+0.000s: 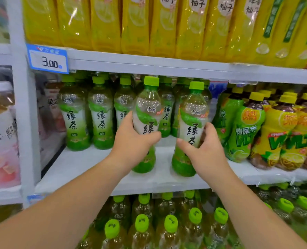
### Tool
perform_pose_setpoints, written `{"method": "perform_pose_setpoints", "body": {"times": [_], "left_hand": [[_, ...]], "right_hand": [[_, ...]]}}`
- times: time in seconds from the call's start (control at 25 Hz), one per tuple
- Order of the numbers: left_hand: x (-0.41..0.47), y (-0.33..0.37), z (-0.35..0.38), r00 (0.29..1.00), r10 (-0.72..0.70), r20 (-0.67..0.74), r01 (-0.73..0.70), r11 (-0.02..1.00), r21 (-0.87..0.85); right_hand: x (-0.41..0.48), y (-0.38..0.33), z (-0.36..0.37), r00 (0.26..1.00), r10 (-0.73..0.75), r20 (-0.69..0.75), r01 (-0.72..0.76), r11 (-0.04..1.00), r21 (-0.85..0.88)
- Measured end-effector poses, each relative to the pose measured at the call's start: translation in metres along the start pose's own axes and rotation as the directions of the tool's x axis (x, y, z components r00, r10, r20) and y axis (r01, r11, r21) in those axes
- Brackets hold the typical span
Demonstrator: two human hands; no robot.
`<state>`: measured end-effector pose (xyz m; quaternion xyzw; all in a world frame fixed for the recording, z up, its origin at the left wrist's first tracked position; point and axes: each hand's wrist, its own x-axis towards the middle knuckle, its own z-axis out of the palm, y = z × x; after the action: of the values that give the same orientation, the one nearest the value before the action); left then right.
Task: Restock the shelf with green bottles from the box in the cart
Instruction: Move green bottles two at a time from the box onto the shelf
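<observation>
- The left hand (133,141) grips the left green bottle (148,105) around its middle, with the thumb laid across the front of the label and the fingers curled round the far side.
- The right hand (205,151) grips the right green bottle (194,112) in the same way, low on the label, with the thumb in front and the fingers wrapped behind.
- Both bottles stand upright, side by side but apart, with green caps on top. Their bases are at the front part of the white shelf (88,168). I cannot tell whether they rest on the board or are held just above it.
- Behind them, further back on the same shelf, stands a row of green bottles (100,115) with matching labels. The left part of the row sits nearer the front than the bottles behind the hands.
- To the right on this shelf are yellow-capped bottles (283,133) with green and yellow wrappers, near the right green bottle.
- A blue-framed price tag (47,59) reading 3.00 hangs on the rail above, at the left.
- Yellow bottles (104,24) fill the level above the rail.
- Green-capped bottles (142,223) stand on the level below, seen from above.
</observation>
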<state>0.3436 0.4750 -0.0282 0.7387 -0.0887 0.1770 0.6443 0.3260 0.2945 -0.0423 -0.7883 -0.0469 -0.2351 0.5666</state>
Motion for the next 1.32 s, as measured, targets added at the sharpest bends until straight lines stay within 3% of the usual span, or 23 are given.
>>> {"method": "perform_pose_setpoints", "body": {"times": [0.24, 0.44, 0.64, 0.88, 1.04, 1.32], "left_hand": [[-0.011, -0.020, 0.014, 0.995, 0.100, 0.003, -0.100, 0.995, -0.023], [-0.013, -0.033, 0.004, 0.999, 0.050, 0.014, -0.051, 0.997, 0.058], [-0.042, -0.041, -0.008, 0.994, 0.088, 0.063, -0.101, 0.966, 0.240], [-0.035, -0.054, -0.005, 0.995, 0.101, -0.028, -0.084, 0.930, 0.357], [-0.030, -0.050, 0.007, 0.990, 0.084, -0.111, -0.034, 0.921, 0.388], [-0.012, -0.051, 0.017, 0.994, 0.047, -0.094, 0.009, 0.850, 0.527]], "right_hand": [[0.001, 0.028, 0.009, 0.996, -0.085, -0.011, 0.085, 0.996, -0.018], [-0.003, 0.043, 0.010, 0.991, -0.133, 0.024, 0.134, 0.990, -0.034], [-0.017, 0.056, 0.011, 0.990, -0.068, 0.120, 0.070, 0.997, -0.017], [0.002, 0.056, 0.014, 0.957, 0.055, 0.285, -0.045, 0.998, -0.039], [0.011, 0.048, 0.019, 0.966, 0.094, 0.241, -0.056, 0.985, -0.161], [0.040, 0.063, 0.033, 0.978, 0.105, 0.179, -0.049, 0.955, -0.293]]}}
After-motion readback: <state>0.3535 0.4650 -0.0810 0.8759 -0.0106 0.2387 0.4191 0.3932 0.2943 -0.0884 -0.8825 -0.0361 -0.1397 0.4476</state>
